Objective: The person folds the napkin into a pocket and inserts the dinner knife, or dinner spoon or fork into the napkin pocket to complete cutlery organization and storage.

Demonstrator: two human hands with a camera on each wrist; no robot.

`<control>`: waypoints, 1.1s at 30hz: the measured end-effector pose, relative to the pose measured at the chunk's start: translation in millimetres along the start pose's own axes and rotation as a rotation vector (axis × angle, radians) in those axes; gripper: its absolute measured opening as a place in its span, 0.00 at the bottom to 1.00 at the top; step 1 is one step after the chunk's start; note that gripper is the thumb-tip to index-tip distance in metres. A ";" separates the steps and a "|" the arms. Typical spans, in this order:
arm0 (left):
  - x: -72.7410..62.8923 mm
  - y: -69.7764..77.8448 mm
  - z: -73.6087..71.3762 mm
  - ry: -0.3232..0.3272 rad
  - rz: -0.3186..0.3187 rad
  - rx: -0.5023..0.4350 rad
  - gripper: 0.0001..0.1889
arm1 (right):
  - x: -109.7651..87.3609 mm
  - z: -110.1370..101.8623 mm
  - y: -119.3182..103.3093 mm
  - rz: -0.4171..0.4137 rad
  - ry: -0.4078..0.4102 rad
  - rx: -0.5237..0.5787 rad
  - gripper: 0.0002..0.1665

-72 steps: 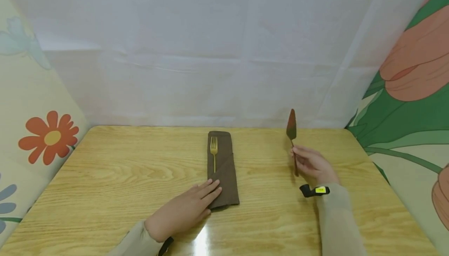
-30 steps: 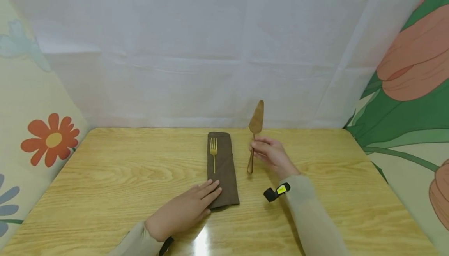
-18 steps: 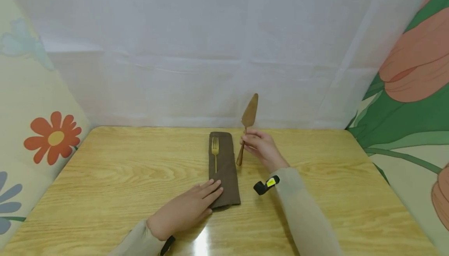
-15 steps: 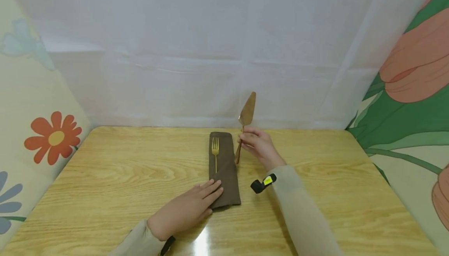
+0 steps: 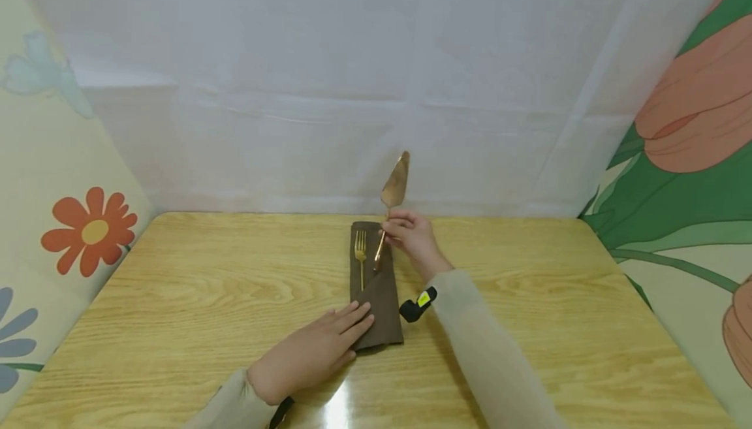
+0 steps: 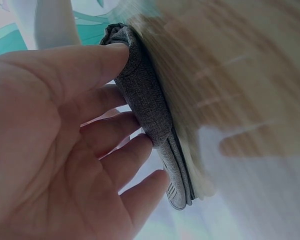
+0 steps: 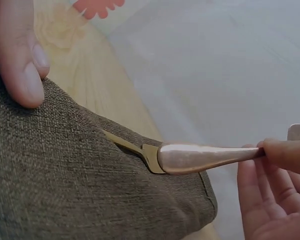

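Observation:
A folded dark brown cloth napkin (image 5: 384,315) with a diagonal pocket lies lengthwise on the table. Out of its pocket sticks a gold fork (image 5: 361,246), tines pointing away from me; the lower handle is hidden in the cloth. My left hand (image 5: 311,350) rests on the napkin's near left part, fingers extended; its thumb touches the near end in the left wrist view. My right hand (image 5: 414,239) pinches a copper-coloured cake server (image 5: 397,181) by the upper handle, blade up. The server's handle end (image 7: 185,157) hangs over the napkin, just right of the fork and above the pocket opening.
The wood-grain table (image 5: 223,272) extends around the napkin. A white sheet (image 5: 282,89) hangs behind its far edge. Flower-patterned panels stand at the left (image 5: 88,233) and right (image 5: 693,220). Both wrists wear black bands.
My right hand has carried the cake server leftward from the table's right side to over the napkin, and turned its blade face. The left hand, napkin and fork have stayed put.

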State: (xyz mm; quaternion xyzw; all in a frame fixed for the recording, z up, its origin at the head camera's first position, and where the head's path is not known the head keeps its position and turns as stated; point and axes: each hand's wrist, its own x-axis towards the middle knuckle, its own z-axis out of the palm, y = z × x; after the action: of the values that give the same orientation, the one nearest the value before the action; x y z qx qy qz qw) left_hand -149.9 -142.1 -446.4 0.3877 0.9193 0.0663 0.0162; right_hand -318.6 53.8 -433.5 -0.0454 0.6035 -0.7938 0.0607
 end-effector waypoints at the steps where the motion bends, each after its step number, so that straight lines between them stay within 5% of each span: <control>1: 0.0 -0.1 0.5 0.008 0.006 0.006 0.29 | 0.8 1.2 1.7 -0.008 0.002 0.003 0.14; 8: -0.1 0.3 1.6 0.037 0.021 0.036 0.28 | 3.2 1.3 11.7 -0.011 0.004 -0.082 0.10; 25: -1.0 1.9 -1.4 0.012 -0.010 0.006 0.28 | -6.7 -3.3 15.1 0.173 -0.072 -0.301 0.14; 33: -0.5 1.1 1.7 0.029 -0.007 0.021 0.27 | -9.1 -5.7 15.7 0.212 -0.079 -0.233 0.23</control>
State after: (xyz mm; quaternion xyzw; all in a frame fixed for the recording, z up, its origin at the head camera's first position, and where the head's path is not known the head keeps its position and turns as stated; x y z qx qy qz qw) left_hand -148.6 -141.5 -447.9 0.3837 0.9214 0.0621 -0.0008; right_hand -309.7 56.4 -450.1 -0.0192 0.6901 -0.7050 0.1621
